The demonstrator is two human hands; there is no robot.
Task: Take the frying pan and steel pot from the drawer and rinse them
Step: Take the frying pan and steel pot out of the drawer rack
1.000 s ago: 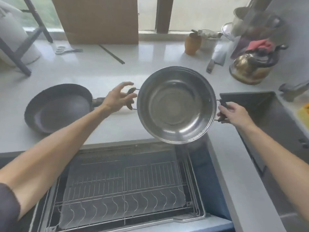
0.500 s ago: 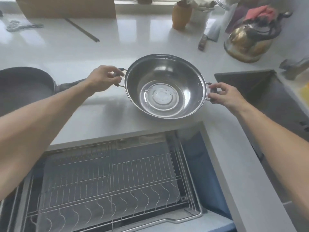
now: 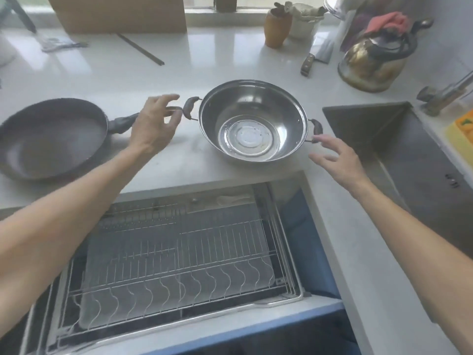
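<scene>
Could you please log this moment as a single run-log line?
pot: on counter | pan: on counter, left | left hand: open | right hand: open | drawer: open | rinse: not yet

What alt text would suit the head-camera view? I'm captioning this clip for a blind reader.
A steel pot sits on a white counter with both open hands, left hand and right hand, just off its side handles. A dark frying pan rests to its left, a sink to its right, and an open drawer's wire dish rack lies below.

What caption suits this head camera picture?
Steel pot and frying pan rest on the counter above the open drawer, both hands open beside the pot.
</scene>
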